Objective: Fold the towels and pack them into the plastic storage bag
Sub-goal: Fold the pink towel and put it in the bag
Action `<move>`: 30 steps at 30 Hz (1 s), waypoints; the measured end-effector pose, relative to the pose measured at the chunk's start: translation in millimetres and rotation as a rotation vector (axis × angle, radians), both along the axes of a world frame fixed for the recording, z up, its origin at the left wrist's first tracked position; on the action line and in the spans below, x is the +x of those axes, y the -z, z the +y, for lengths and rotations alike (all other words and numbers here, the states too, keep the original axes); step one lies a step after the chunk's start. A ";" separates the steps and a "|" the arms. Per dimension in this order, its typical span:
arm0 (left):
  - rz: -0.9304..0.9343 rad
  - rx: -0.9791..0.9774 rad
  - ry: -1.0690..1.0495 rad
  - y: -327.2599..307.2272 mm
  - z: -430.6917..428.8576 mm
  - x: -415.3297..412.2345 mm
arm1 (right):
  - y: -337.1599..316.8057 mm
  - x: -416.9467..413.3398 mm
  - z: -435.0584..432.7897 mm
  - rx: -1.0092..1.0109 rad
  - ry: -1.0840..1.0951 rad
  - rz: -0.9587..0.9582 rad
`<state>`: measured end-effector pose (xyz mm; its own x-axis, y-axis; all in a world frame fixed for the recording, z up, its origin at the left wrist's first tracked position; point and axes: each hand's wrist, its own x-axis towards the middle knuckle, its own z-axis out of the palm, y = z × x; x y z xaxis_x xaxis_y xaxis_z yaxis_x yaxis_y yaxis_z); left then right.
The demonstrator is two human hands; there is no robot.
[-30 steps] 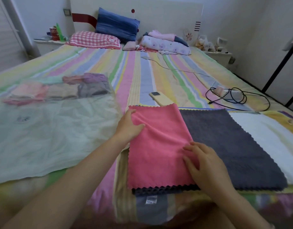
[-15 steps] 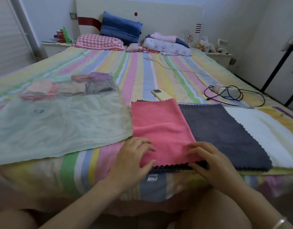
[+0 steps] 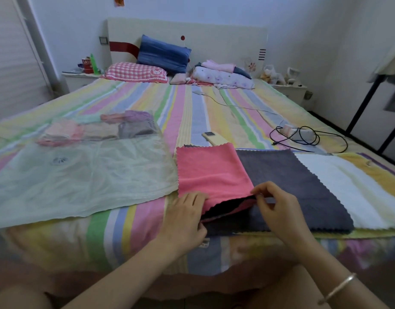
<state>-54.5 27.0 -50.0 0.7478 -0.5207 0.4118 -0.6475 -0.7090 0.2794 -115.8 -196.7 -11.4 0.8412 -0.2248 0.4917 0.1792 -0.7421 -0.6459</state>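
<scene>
Partly, the pink towel (image 3: 212, 172) hides the grey towel (image 3: 292, 181) beneath it on the bed (image 3: 192, 108). Our left grip (image 3: 187, 217) holds the pink towel's near left corner, while our right grip (image 3: 279, 208) pinches the lifted near right corner. Left lies the plastic storage bag (image 3: 80, 179), folded towels (image 3: 98, 130) hazy inside; a phone (image 3: 214, 138) peeks out behind.

Phone (image 3: 212, 138) half under pink towel (image 3: 212, 172)

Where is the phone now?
Head view, centre: the phone lies on the bed just beyond the far edge of the pink towel, between the plastic storage bag on the left and the black cable on the right.
</scene>
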 end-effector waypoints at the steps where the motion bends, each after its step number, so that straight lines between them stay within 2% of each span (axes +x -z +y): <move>1: 0.005 -0.027 -0.015 2.0 3.7 -0.5 | -1.0 -0.1 -0.4 -0.014 0.014 0.008; 4: 0.018 -0.100 -0.048 3.7 15.1 -1.5 | 0.0 -4.8 1.4 -0.138 0.088 0.078; 6: 0.004 -0.100 -0.044 5.3 21.2 -2.1 | 2.8 -6.1 5.6 -0.343 0.136 0.065; 10: 0.051 -0.094 -0.012 9.7 30.9 -0.2 | 13.1 2.1 16.9 -0.715 -0.052 -0.072; 15: 0.122 -0.131 0.057 18.9 43.6 7.2 | 27.2 10.8 34.1 -0.706 -0.176 -0.079; 18: 0.130 -0.169 0.079 25.7 45.6 7.4 | 32.1 16.9 50.2 -0.782 -0.242 -0.126; 23: 0.094 -0.211 0.099 30.2 47.6 7.5 | 26.5 23.4 62.9 -0.698 -0.236 -0.254; 30: 0.069 -0.298 0.121 27.0 50.3 8.5 | 40.0 24.2 67.3 -0.956 -0.382 -0.150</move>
